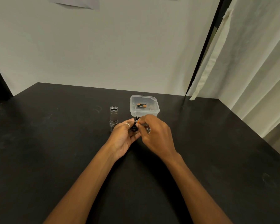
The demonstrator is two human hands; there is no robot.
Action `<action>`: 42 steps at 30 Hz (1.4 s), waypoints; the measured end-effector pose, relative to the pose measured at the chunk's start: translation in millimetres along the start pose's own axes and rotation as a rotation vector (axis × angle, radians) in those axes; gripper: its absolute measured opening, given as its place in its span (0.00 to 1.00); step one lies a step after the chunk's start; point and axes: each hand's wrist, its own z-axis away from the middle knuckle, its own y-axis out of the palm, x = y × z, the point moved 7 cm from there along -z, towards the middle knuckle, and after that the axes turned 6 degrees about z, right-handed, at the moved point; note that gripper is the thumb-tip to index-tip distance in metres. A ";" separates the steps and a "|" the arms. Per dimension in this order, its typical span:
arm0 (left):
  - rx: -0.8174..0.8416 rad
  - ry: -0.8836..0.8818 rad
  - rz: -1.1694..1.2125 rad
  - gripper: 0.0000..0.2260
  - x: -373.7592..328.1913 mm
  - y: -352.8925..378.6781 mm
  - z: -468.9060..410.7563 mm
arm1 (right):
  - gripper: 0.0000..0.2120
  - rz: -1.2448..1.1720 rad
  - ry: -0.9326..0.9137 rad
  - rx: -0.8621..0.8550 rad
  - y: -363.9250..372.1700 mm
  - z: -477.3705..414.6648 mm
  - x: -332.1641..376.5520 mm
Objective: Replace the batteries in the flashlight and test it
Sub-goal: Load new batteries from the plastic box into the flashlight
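Matte black desk (pixel 55 143) carries the grey metal flashlight body (pixel 113 116), upright and open beside a clear plastic tub (pixel 144 112). My left hand (pixel 124 136) grips the black battery holder (pixel 134 127); my right hand (pixel 153 135) pinches an orange-tipped battery (pixel 138 121) against it. I judge loading underway; next, seat it with correct polarity.

Matte black worktop (pixel 55 143), plain, faintly scuffed. Left of the hands, grey metallic flashlight body (pixel 113 117) with a dark open mouth and brighter silver bands. Beyond the hands, clear frosted plastic container (pixel 152 111) holding batteries (pixel 141 105) in black and orange-copper. Between the hands, black battery holder (pixel 134 126) and an orange-tipped battery (pixel 138 121). Silver ring (pixel 127 125) on the left hand (pixel 123 138). Off-white wall (pixel 120 46) behind; cream curtain (pixel 249 62) to the right, plain and folded.
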 end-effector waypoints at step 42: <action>0.158 0.085 0.101 0.14 -10.1 15.0 13.5 | 0.27 -0.455 0.344 0.211 9.5 -4.1 -9.7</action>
